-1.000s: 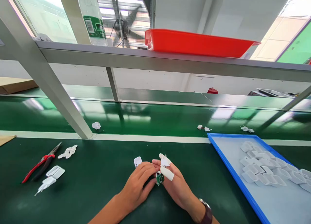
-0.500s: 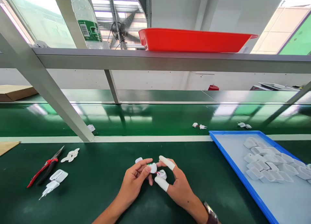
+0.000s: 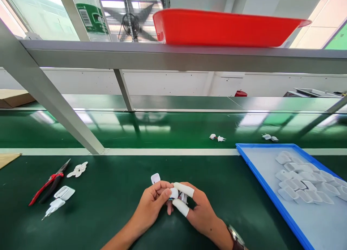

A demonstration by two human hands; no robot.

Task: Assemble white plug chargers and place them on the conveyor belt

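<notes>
Between the fingertips of both hands is a small white plastic part (image 3: 174, 193), with a second white piece (image 3: 183, 197) close beside it. My left hand (image 3: 155, 202) pinches the part between thumb and fingers. From the other side, my right hand (image 3: 200, 211) closes its thumb and index finger on it, both wearing white finger covers. The fingers hide much of the part, and its inside cannot be made out. Just beyond the left fingers shows a white rounded piece (image 3: 155, 178); whether it is joined to the held part is hidden.
Red-and-black pliers (image 3: 51, 183) lie at left, near a flat white part (image 3: 77, 169) and a white casing with a pointed tip (image 3: 59, 202). A blue-rimmed tray (image 3: 268, 193) with several translucent white pieces stands right. Behind are a green belt (image 3: 173, 130) and a shelf bearing a red tray (image 3: 222, 29).
My right fingertips have closed in on the white part and come nearer my left hand. The view has shifted slightly. The paired white parts on the belt appear a little further left.
</notes>
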